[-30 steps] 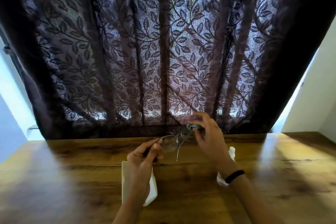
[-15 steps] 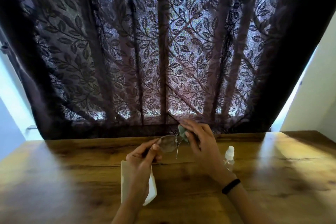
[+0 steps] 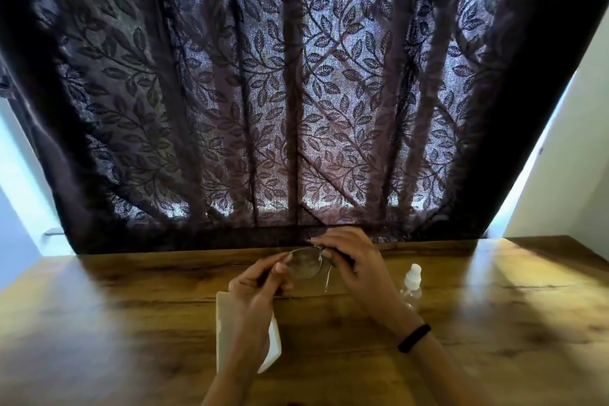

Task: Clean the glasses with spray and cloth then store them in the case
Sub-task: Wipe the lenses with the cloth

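Above the wooden table (image 3: 131, 323), the left hand (image 3: 260, 283) pinches the glasses (image 3: 304, 265) by one rim; the right hand (image 3: 354, 260) closes on the far lens, seemingly through a cloth. The white case (image 3: 273, 343) lies near, the spray bottle (image 3: 412, 287) right.

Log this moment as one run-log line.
step: wiping | left hand: holds glasses | right hand: rubs far lens, cloth barely visible | spray bottle: standing, untouched | case: on table
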`<state>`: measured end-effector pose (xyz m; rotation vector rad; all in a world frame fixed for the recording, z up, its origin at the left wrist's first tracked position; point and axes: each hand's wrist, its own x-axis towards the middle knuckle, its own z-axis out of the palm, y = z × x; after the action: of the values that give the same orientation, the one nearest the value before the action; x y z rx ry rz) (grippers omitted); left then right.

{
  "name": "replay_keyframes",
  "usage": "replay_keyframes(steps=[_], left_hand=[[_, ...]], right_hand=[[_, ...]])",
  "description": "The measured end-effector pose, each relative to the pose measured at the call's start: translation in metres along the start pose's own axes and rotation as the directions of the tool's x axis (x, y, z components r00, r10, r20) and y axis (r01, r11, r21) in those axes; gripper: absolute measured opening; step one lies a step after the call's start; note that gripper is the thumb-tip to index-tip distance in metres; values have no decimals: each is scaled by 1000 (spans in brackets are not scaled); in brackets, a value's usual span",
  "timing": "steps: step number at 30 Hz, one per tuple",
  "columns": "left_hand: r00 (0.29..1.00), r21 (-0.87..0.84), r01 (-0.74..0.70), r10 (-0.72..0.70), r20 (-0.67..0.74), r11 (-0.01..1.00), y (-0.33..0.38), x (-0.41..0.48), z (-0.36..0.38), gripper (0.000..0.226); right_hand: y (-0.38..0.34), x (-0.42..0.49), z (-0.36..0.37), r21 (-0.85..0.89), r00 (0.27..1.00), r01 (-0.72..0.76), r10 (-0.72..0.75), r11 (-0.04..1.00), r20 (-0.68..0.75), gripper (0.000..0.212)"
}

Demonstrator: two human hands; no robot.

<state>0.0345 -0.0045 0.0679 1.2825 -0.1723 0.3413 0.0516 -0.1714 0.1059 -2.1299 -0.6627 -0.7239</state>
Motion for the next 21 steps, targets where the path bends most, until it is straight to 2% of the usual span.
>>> replay_keyframes(steps=[4,11,14,18,21], left_hand=[[1000,9,2,-2,14,1000,1,-2,-2,19],[1000,8,-1,1,15,1000,0,-1,-6,22],[1000,-2,-11,11,12,1000,-1,0,-7,22],[1000,25,-5,5,16,1000,-2,1,-9,24],[999,64,24,-22,-32,998,-6,3,-11,28]], right_hand=[[7,-1,-1,10,998,-57,58,998,-9,26],[18,1,-6,63,978,-161,168,985,-125,31],[22,0,-7,9,967,-189,187,982,-170,29],[27,-1,-10,-156,964,-201,167,967,-206,24],[26,-1,-15,-178,953,-236,192,955,-233,20]])
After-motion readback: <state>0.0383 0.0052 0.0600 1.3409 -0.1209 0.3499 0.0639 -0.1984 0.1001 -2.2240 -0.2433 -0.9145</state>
